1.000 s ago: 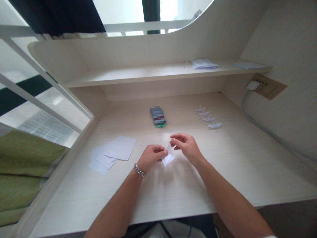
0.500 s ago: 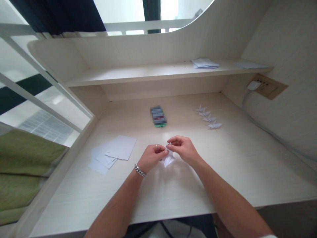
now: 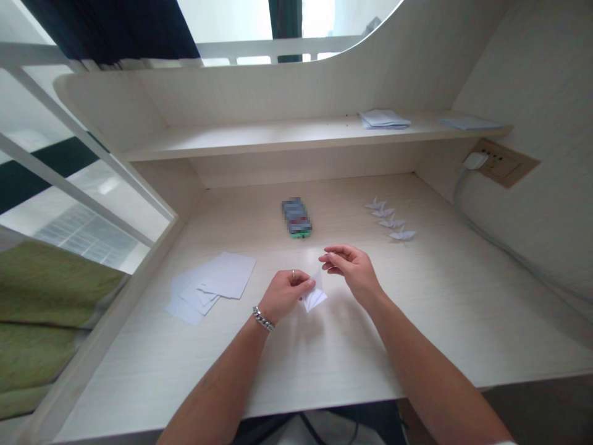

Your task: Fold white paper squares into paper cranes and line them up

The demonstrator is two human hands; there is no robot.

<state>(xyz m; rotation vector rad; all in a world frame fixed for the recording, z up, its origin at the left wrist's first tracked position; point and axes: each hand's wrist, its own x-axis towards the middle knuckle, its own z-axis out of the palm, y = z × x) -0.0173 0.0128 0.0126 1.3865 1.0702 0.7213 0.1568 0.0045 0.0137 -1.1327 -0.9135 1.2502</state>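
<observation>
My left hand (image 3: 291,292), with a ring on one finger and a chain bracelet at the wrist, pinches a small white folded paper (image 3: 315,299) between thumb and fingers. Creased flaps fan out at the paper's lower end, and a narrow point rises at its top. Just right of and above the paper is my right hand (image 3: 348,267), fingers bent but apart, with nothing visible in them. Several white paper cranes (image 3: 391,221) stand in a slanting row on the desk, beyond my right hand.
Loose white paper sheets (image 3: 227,275) overlap on the desk's left side. A blurred-out phone-like object with a green edge (image 3: 300,234) lies beyond my hands. Above runs a shelf (image 3: 259,137) with a paper stack (image 3: 383,118). A cable (image 3: 491,238) hangs from the wall socket (image 3: 507,164).
My right hand has let go of the top of the folded paper and moved a little up and to the right. My left hand keeps its hold.
</observation>
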